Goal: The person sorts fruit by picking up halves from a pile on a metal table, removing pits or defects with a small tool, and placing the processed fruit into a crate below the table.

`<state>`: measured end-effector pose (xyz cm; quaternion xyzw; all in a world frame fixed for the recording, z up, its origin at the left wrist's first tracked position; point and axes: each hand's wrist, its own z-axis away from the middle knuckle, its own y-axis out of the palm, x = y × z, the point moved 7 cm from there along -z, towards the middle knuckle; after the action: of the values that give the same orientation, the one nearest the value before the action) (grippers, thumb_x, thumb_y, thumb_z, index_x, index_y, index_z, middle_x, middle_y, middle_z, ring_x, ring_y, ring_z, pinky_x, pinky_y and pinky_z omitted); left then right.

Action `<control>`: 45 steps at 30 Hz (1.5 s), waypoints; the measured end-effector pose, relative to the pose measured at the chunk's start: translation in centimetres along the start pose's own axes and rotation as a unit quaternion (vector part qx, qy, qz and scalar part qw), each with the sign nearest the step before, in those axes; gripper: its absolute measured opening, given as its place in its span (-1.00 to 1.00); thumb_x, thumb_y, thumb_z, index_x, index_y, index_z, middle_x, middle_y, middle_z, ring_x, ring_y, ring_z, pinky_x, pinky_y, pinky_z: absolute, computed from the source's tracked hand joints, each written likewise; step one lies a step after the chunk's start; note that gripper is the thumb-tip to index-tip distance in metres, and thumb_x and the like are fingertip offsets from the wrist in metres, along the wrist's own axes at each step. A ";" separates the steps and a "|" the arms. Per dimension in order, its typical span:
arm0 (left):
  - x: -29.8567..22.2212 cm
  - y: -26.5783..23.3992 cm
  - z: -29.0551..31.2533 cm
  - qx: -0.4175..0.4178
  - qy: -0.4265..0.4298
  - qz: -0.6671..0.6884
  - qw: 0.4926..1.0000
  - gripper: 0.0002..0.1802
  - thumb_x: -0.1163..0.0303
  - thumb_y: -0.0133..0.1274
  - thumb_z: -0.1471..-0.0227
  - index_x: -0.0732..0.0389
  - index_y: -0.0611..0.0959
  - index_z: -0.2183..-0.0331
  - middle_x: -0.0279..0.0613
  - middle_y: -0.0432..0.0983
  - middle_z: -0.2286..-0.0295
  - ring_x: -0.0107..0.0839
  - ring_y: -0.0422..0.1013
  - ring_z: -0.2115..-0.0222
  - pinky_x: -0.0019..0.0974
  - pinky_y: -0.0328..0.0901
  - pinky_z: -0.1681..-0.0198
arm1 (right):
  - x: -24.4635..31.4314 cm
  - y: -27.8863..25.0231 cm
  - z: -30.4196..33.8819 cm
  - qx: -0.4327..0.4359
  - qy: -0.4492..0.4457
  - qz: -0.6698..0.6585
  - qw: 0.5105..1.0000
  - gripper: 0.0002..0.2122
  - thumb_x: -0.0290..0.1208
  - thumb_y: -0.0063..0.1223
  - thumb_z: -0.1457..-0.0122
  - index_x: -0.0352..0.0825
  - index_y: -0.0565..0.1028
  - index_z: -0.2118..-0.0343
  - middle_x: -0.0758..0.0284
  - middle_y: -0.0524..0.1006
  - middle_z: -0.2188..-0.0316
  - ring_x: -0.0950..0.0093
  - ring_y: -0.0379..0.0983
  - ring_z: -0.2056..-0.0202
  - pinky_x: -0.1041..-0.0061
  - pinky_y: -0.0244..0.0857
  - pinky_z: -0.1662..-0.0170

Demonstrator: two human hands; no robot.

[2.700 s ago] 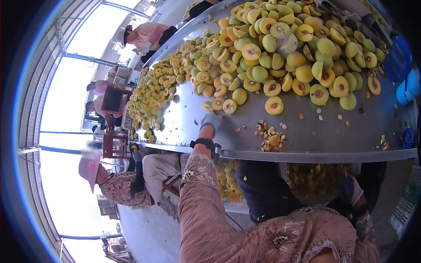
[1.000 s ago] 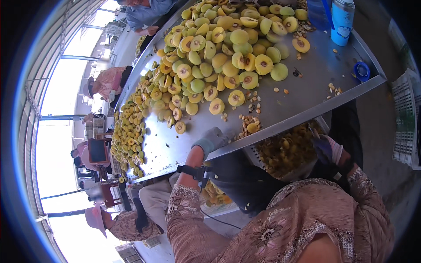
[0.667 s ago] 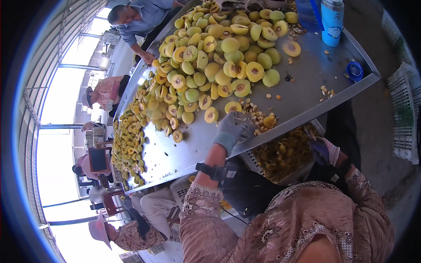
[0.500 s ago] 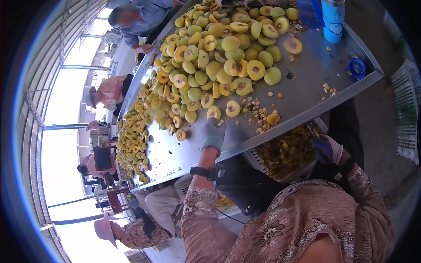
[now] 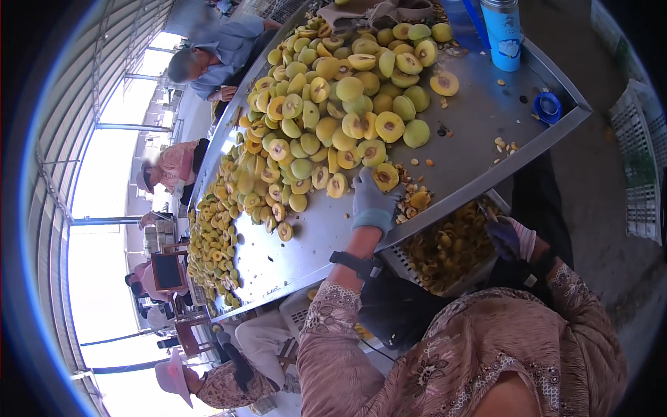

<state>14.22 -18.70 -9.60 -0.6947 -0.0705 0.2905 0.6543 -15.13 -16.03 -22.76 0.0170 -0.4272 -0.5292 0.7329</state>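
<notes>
My left hand (image 5: 374, 199), in a grey glove, is closed on a yellow apricot half (image 5: 385, 177) whose cut face shows a brown hollow. It rests near the front edge of the metal table (image 5: 479, 128). Around it lies a large heap of green-yellow apricot halves (image 5: 326, 115), many cut side up. Loose pale and brown pits (image 5: 411, 189) are scattered just right of that hand. My right hand (image 5: 511, 238), in a dark glove with a pale cuff, is closed around a thin tool whose kind I cannot make out. It hangs over a crate of fruit pieces (image 5: 445, 250) below the table edge.
On the table's right stand a blue tumbler (image 5: 503, 35) and a blue lid (image 5: 547, 107). A cloth (image 5: 379, 14) lies at the far end. White crates (image 5: 640, 160) stand on the floor to the right. Several people, one with a pink hat (image 5: 172, 377), are along the left.
My left hand has moved right along the table edge and taken hold of an apricot half. My right hand stays over the crate. The view has shifted slightly.
</notes>
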 end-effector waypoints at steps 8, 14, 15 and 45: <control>2.1 -1.0 -2.3 0.025 0.035 0.015 0.999 -0.41 0.09 0.24 0.25 0.25 0.44 0.22 0.01 0.40 0.23 -0.05 0.40 0.24 -0.14 0.32 0.20 | -0.1 0.9 -0.5 0.005 0.026 0.022 0.999 -0.75 -0.17 -0.12 -0.17 -0.23 0.37 0.52 0.48 0.26 0.81 0.62 0.12 0.85 0.63 -0.05 0.80; 1.7 -7.8 0.3 -0.124 -0.042 -0.307 0.943 -0.49 0.10 0.20 0.22 0.17 0.49 0.23 0.00 0.43 0.32 -0.14 0.38 0.20 -0.13 0.32 0.23 | 0.4 -0.4 0.0 -0.013 0.022 0.030 0.999 -0.77 -0.18 -0.11 -0.16 -0.22 0.37 0.51 0.47 0.28 0.80 0.62 0.14 0.84 0.62 -0.04 0.80; 1.4 -6.6 0.1 -0.076 0.004 -0.245 0.966 -0.46 0.17 0.18 0.20 0.15 0.44 0.14 -0.02 0.35 0.19 -0.10 0.39 0.22 -0.11 0.32 0.21 | 0.3 -0.7 0.0 -0.017 0.022 0.027 0.999 -0.77 -0.18 -0.11 -0.16 -0.22 0.37 0.51 0.47 0.28 0.80 0.62 0.14 0.84 0.62 -0.04 0.80; -6.7 2.7 -4.2 0.164 0.128 -0.067 0.976 -0.47 0.27 0.02 0.09 0.20 0.38 0.03 0.08 0.20 0.04 0.07 0.35 0.15 -0.07 0.28 0.08 | 0.4 -0.2 -0.7 0.002 -0.008 0.042 0.999 -0.70 -0.18 -0.11 -0.16 -0.35 0.35 0.52 0.37 0.32 0.79 0.55 0.19 0.84 0.55 0.05 0.79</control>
<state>10.07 -25.86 -10.18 -0.6027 0.0160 0.1624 0.7811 -14.80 -16.69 -23.07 -0.0037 -0.4341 -0.4975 0.7511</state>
